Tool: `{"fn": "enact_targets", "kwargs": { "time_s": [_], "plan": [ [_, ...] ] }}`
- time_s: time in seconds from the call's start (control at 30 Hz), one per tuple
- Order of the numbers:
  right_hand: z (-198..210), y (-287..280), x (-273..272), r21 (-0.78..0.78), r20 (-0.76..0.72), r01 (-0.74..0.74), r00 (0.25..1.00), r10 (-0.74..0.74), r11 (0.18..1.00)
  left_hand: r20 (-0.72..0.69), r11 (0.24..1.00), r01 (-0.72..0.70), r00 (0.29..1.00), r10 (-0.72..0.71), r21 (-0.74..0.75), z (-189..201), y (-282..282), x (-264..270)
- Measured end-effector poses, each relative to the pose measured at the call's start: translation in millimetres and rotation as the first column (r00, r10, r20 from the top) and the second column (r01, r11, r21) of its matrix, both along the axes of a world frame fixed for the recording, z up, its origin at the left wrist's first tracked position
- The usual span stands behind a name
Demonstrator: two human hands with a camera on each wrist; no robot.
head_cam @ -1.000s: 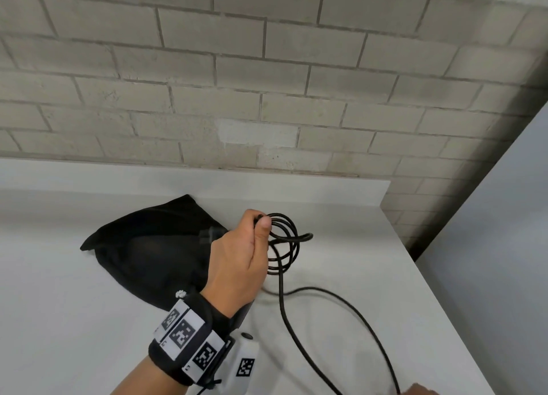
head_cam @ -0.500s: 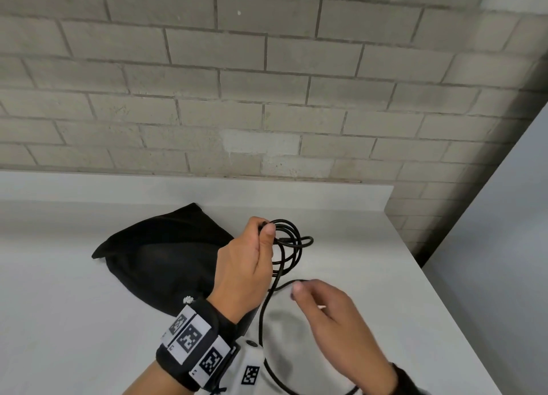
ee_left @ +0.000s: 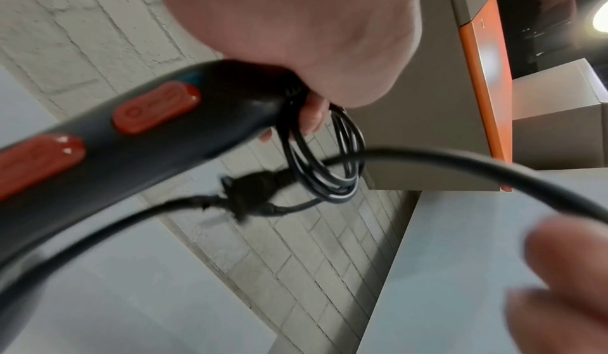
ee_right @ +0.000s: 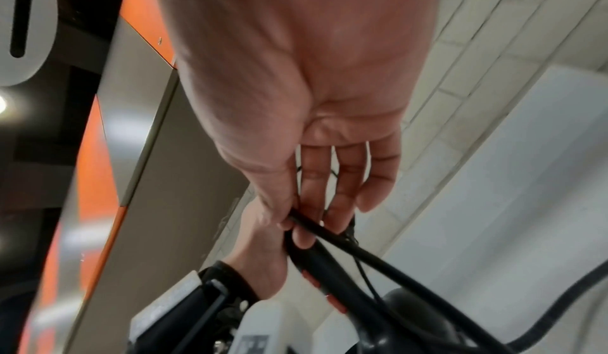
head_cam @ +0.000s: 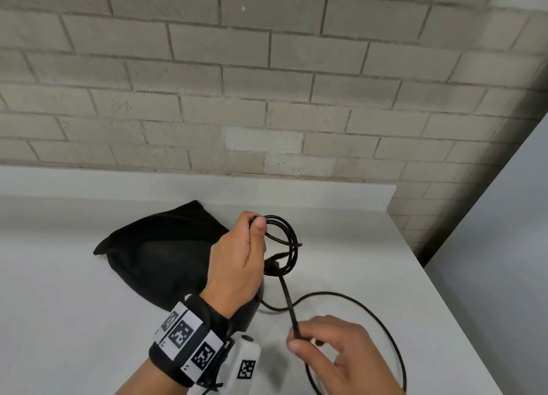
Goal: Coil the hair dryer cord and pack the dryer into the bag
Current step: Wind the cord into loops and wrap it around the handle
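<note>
- Cord, black, is nearest the viewer: its slack runs in a wide loop over the white bench at lower right, and the loop's bottom is cut off by the head view's edge.
- Right hand pinches a straight stretch of that cord between thumb and fingertips, low and right in the head view; its other fingers hang loosely extended, as the right wrist view shows. Its wrist is out of frame.
- Left hand, wearing a black wrist strap with printed markers, grips the hair dryer's handle together with the coiled turns of cord.
- Hair dryer is mostly hidden under the left hand and wrist in the head view; only a dark sliver shows beneath the palm. The left wrist view shows the black handle with two orange-red switches, blurred.
- Coil hangs off the thumb side of the left hand, just above the bench; the plug dangles beside it, smeared and hard to make out.
- Bag, black cloth, lies flat on the bench behind and left of the left hand, its near corner covered by the wrist; whether its mouth is open cannot be told.
- Pale brick wall rises behind the bench.
</note>
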State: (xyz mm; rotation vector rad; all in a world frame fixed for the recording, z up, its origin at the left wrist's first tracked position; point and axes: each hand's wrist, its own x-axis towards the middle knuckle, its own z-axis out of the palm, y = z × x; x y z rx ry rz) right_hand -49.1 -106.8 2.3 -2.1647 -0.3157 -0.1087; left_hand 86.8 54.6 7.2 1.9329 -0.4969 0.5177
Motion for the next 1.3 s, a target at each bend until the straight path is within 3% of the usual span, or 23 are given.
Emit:
{"fn": "enact_targets", "kwargs": {
  "time_s": [0.17, 0.33, 0.5, 0.67, 0.77, 0.87, 0.93, 1.03, 1.1, 1.17, 1.3],
  "plan": [
    [-2, -19, -11, 0.124, 0.237, -0.008, 0.971, -0.022, 0.992, 0.038, 0.998, -0.005, 0.999, 0.003, 0.060, 2, -4, -4],
    [-7, -30, -7, -0.157, 0.308, -0.119, 0.937, 0.163, 0.980, 0.038, 0.998, 0.013, 0.999, -0.016, 0.065, 2, -9, -8],
    [-35, -75, -12, -0.481, 0.209, -0.050, 0.963, 0.170, 0.875, -0.017, 0.999, 0.033, 0.999, -0.033, -0.015, -2, 4, 3],
    [-74, -107, -7, -0.620, 0.178, 0.003, 0.974, 0.138, 0.784, -0.033, 0.996, 0.065, 0.997, -0.067, -0.062, -5, 9, 7],
    [-74, -103, -2, -0.683, 0.066, -0.002, 0.996, 0.063, 0.731, -0.021, 0.999, 0.049, 0.999, -0.050, -0.020, -2, 4, 3],
    [-56, -75, 7, -0.515, 0.095, 0.101, 0.994, -0.061, 0.851, -0.005, 0.999, 0.032, 0.999, -0.032, 0.023, -1, -1, -2],
    [-44, -46, 18, -0.202, 0.152, 0.214, 0.971, -0.186, 0.956, 0.004, 0.999, 0.020, 1.000, -0.020, 0.050, 0, -3, -4],
    [-32, -14, 37, 0.041, 0.063, 0.238, 0.969, -0.241, 0.970, 0.023, 0.995, -0.006, 1.000, 0.004, 0.103, 2, -7, -7],
    [-23, -3, 42, 0.122, 0.057, 0.150, 0.986, -0.158, 0.981, 0.033, 0.986, -0.052, 0.998, 0.048, 0.155, 3, -7, -8],
    [-15, 3, 38, 0.179, 0.101, 0.162, 0.978, -0.182, 0.970, 0.038, 0.975, -0.105, 0.994, 0.099, 0.194, 4, -5, -8],
    [16, 6, 25, 0.137, 0.382, 0.196, 0.894, -0.235, 0.971, 0.078, 0.962, -0.147, 0.988, 0.132, 0.230, 6, -5, -10]
  ]
}}
